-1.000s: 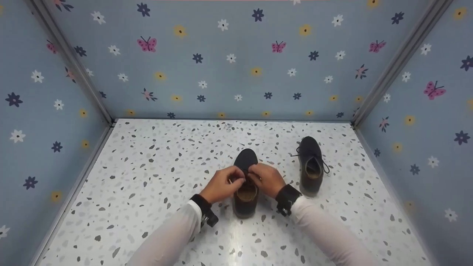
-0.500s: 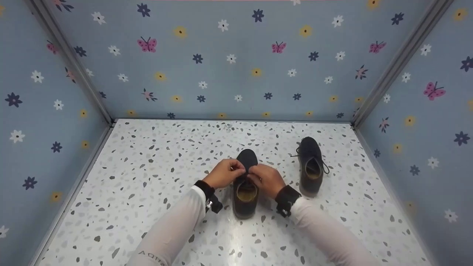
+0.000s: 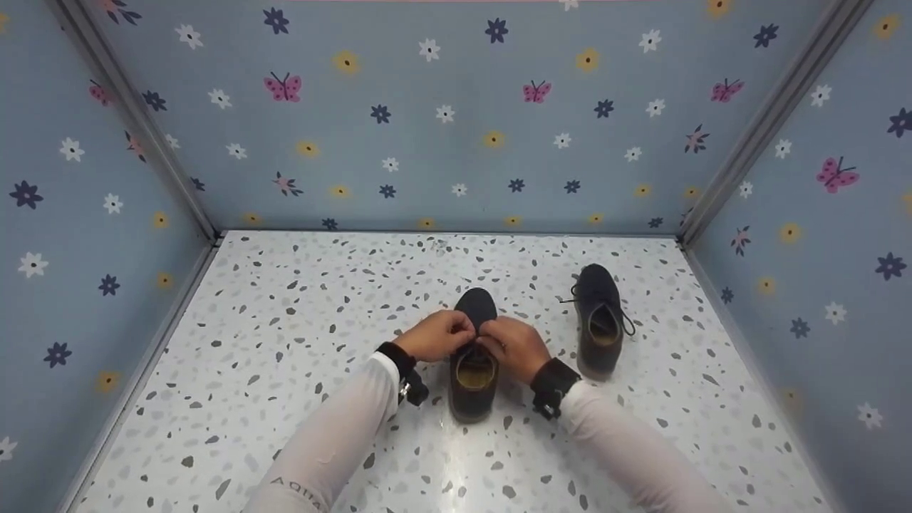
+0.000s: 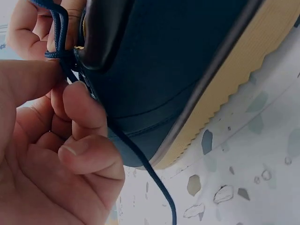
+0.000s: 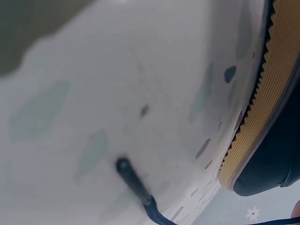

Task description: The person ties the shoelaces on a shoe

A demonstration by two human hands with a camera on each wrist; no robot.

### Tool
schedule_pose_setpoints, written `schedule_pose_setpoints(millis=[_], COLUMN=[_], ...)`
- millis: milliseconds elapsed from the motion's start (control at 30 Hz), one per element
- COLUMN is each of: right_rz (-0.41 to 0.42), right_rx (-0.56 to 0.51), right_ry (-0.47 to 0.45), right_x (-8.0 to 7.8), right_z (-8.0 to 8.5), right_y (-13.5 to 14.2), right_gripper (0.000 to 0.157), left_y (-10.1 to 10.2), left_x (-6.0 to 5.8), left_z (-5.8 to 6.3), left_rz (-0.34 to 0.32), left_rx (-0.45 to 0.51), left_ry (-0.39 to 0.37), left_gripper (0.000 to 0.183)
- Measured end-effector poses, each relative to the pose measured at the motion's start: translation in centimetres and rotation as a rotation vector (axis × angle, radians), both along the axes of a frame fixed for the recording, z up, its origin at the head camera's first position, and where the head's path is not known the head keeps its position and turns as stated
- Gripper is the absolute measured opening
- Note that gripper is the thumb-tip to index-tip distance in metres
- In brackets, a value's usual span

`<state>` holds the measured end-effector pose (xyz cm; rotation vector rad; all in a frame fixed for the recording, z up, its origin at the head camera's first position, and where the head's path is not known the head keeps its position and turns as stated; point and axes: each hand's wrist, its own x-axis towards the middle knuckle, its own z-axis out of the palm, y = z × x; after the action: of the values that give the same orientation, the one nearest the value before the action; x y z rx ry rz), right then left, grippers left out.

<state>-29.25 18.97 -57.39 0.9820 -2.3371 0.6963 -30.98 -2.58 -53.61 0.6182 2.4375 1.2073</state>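
A dark navy shoe [image 3: 474, 399] with a tan ridged sole [image 4: 234, 79] stands between my hands on the floor, toe away from me. Over its lacing, my left hand [image 3: 436, 336] pinches the blue shoelace [image 4: 149, 168] between thumb and fingertip, beside a small loop and crossing of the lace. My right hand [image 3: 519, 347] faces it with bent fingers, gripping the lace from the other side. In the right wrist view, a loose lace end [image 5: 133, 180] with a dark tip hangs over the floor. Most of the right fingers are hidden there.
The matching shoe [image 3: 600, 349] stands to the right, its laces tied and trailing at both sides. White speckled floor [image 3: 320, 427] surrounds both shoes. Blue floral panels [image 3: 456, 157] enclose the back and both sides.
My left hand has moved forward toward the toe and its wrist has turned, its fingertips staying at the laces. The right hand and both shoes look almost unmoved.
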Motion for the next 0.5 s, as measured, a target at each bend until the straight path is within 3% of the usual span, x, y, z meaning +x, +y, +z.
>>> schedule_pose_setpoints(millis=[500], right_rz=[0.028], right_rx=[-0.065], right_ry=[-0.12], right_x=[-0.38], right_z=[-0.29], right_y=[0.47], right_gripper=[0.007], left_y=[-0.6], left_x=[0.52], left_z=[-0.74], left_rz=[0.066], left_rx=[0.19], left_ry=[-0.158], left_gripper=[0.018])
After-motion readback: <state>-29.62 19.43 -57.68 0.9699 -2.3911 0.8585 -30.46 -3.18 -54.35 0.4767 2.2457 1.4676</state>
